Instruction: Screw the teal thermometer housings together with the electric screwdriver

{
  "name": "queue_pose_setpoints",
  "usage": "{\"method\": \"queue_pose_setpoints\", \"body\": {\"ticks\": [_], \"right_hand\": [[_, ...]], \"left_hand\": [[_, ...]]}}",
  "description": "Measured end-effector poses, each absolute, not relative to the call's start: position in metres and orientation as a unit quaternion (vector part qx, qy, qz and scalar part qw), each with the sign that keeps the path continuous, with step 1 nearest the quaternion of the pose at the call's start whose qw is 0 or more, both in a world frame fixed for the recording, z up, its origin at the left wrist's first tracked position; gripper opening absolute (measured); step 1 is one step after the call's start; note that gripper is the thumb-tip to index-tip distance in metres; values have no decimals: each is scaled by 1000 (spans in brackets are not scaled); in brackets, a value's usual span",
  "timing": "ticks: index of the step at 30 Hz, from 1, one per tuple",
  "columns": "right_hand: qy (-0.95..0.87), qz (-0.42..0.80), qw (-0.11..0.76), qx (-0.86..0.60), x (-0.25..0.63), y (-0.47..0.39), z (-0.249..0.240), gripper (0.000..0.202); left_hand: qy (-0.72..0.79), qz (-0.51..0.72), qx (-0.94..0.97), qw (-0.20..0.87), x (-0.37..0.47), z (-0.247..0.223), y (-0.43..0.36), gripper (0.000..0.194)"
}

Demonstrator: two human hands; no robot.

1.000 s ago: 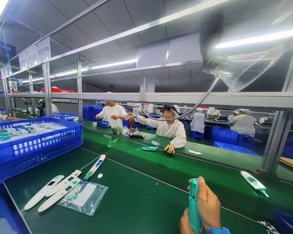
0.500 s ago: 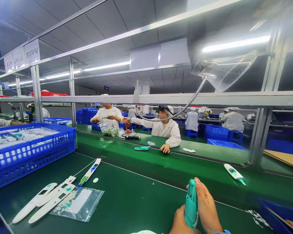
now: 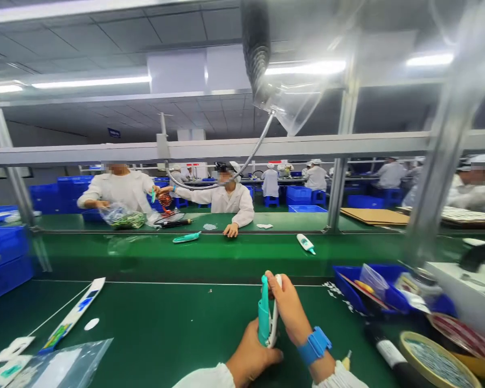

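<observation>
Upright between my hands is a device with a teal half (image 3: 263,315) and a white half (image 3: 275,318), parted at the top and touching near the bottom. My left hand (image 3: 253,350) wraps round its lower end. My right hand (image 3: 289,310), with a blue band (image 3: 315,345) on the wrist, grips the upper end of the white half by the fingertips. On the green bench at the left lie a long white strip with a blue and green end (image 3: 75,315), a white oval piece (image 3: 91,324) and a clear plastic bag (image 3: 73,366).
At the right stand a blue bin (image 3: 347,293) with bags and small items, a round dish of small metal parts (image 3: 432,358) and a dark-handled tool (image 3: 392,353). A white-teal device (image 3: 305,243) lies on the green belt (image 3: 234,258). Two people sit opposite.
The view has swung right, bringing the bin and dish into sight. The teal and white halves now show a gap at the top. A person opposite now holds a teal piece near the other's hand.
</observation>
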State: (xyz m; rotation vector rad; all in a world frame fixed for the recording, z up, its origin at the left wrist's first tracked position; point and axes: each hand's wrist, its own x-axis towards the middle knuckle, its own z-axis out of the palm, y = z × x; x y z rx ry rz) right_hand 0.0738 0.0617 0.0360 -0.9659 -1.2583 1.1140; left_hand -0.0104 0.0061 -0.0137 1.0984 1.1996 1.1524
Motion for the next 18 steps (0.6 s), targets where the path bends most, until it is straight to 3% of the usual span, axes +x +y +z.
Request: {"method": "queue_pose_setpoints", "body": {"ticks": [13, 18], "right_hand": [[-518, 391, 572, -501, 146, 81, 12, 48], [-572, 338, 543, -514, 139, 77, -5, 41]], "left_hand": [[504, 444, 472, 571, -45, -16, 17, 52], [536, 469, 508, 485, -63, -15, 17, 47]]}}
